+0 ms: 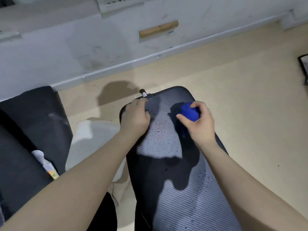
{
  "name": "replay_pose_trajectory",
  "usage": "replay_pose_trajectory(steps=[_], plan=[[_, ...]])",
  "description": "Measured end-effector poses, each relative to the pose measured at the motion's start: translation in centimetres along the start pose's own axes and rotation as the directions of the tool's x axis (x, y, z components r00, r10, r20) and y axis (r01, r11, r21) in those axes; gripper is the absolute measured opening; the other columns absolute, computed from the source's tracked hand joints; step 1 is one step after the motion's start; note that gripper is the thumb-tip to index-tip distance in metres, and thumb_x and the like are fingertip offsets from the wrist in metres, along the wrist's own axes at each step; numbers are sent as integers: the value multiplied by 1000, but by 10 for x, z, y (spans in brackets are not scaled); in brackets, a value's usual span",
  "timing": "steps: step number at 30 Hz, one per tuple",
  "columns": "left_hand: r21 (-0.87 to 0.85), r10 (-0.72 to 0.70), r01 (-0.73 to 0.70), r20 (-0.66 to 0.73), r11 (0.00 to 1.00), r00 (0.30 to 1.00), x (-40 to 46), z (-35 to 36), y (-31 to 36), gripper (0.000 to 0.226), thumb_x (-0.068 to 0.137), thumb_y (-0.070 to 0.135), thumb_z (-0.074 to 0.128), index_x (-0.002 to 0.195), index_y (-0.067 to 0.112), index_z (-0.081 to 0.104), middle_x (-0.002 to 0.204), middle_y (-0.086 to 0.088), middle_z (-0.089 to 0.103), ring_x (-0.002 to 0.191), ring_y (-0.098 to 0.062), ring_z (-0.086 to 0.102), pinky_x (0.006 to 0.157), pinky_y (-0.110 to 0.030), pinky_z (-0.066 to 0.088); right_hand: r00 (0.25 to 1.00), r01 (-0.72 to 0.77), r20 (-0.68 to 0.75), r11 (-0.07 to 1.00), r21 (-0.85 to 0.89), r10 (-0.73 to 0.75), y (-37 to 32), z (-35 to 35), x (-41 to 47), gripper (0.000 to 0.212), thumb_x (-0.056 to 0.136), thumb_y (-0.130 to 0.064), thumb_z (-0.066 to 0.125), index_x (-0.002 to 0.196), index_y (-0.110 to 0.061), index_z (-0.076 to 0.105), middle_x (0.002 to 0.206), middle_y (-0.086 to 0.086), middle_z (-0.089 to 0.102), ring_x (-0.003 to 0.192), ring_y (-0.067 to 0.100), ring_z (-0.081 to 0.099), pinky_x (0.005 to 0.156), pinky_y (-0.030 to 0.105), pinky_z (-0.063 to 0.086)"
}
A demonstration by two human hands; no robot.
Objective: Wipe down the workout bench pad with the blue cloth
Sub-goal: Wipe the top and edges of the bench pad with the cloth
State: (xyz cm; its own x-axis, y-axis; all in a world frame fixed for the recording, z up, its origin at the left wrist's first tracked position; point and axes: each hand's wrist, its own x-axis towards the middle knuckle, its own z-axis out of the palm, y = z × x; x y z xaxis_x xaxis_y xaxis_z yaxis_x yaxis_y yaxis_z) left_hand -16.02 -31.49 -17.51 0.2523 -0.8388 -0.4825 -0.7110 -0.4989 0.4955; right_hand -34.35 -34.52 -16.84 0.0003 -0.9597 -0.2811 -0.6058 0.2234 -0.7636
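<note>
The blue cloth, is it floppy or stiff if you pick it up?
Probably floppy: the blue cloth sits bunched in the right hand, a tail drooping below. Likely light, since fingertips alone hold it.

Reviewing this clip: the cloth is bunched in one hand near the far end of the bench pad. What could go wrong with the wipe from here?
1. The right hand grips the blue cloth balled up, so little fabric may meet the ribbed black bench pad; streaks are likely.
2. Droplet patches show mid-pad and nearer the camera; starting at the far end could leave them missed.
3. The left hand rests on the pad's far left edge, so that strip may go unwiped.
</note>
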Motion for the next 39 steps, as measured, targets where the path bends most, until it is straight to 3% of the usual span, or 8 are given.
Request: replay_pose_trajectory(steps=[7, 12, 17, 23, 29, 31, 34, 39], plan=[[508, -102, -92, 340, 856, 935, 20, 22, -27, 121, 67, 60, 71, 146, 37, -17, 156, -12, -22, 141, -48, -8, 114, -56, 7, 987, 159, 17, 935, -317, -162, 45, 12, 66, 48, 77, -16, 72, 123, -14, 60, 136, 21, 39, 120, 39, 39, 103, 24, 26], [518, -51, -127, 316, 846, 947, 22, 19, -36, 125, 65, 55, 75, 146, 36, -17, 157, -11, -19, 142, -46, -5, 116, -52, 8, 963, 269, 144, 862, -430, -229, 42, 33, 43, 60, 71, -14, 58, 130, -12, 53, 138, 28, 33, 121, 46, 34, 108, 40, 28], [525, -69, -85, 267, 847, 961, 15, 24, -30, 122, 67, 51, 75, 146, 38, -17, 157, -8, -20, 143, -44, -5, 115, -50, 10, 740, 670, 466, 596, -443, -485, 49, 36, 31, 66, 59, -2, 74, 122, -17, 61, 126, 26, 52, 105, 46, 53, 86, 49, 49], [474, -61, -66, 248, 878, 967, 16, 26, -32, 120, 69, 47, 75, 146, 39, -16, 157, -6, -23, 144, -40, -11, 117, -49, 4, 979, 186, 0, 882, -433, -206, 30, 49, 73, 51, 78, -7, 59, 127, -22, 57, 140, 24, 37, 114, 45, 40, 101, 43, 35], [424, 0, -96, 221, 900, 975, 13, 22, -42, 120, 65, 54, 75, 148, 36, -10, 159, 0, -17, 146, -33, -5, 116, -45, 12, 833, 551, 370, 689, -471, -413, 15, 74, 14, 59, 61, -18, 77, 118, -19, 62, 124, 25, 53, 94, 42, 54, 77, 42, 48], [381, 33, -114, 215, 917, 976, 14, 19, -50, 119, 64, 55, 75, 149, 34, -5, 159, 4, -12, 146, -29, -1, 116, -44, 15, 824, 565, 346, 599, -567, -449, 18, 68, 37, 61, 60, -22, 77, 119, -23, 61, 124, 24, 54, 96, 42, 55, 78, 43, 46], [195, 91, -128, 190, 972, 978, 18, 17, -62, 103, 69, 58, 65, 151, 25, 11, 160, 4, 4, 146, -25, 8, 118, -42, 16, 933, 313, 63, 714, -627, -353, 15, 70, 65, 52, 73, -20, 66, 124, -25, 56, 133, 21, 46, 110, 40, 47, 90, 44, 40], [-554, -139, 146, 56, 819, 989, 12, 2, -68, 46, 95, 8, 45, 139, 18, 43, 144, 6, 44, 131, -8, 39, 108, -19, 25, 963, 217, -17, 813, -540, -269, 1, 106, 40, 48, 79, -26, 62, 125, -15, 55, 136, 25, 39, 111, 43, 42, 95, 45, 37]])
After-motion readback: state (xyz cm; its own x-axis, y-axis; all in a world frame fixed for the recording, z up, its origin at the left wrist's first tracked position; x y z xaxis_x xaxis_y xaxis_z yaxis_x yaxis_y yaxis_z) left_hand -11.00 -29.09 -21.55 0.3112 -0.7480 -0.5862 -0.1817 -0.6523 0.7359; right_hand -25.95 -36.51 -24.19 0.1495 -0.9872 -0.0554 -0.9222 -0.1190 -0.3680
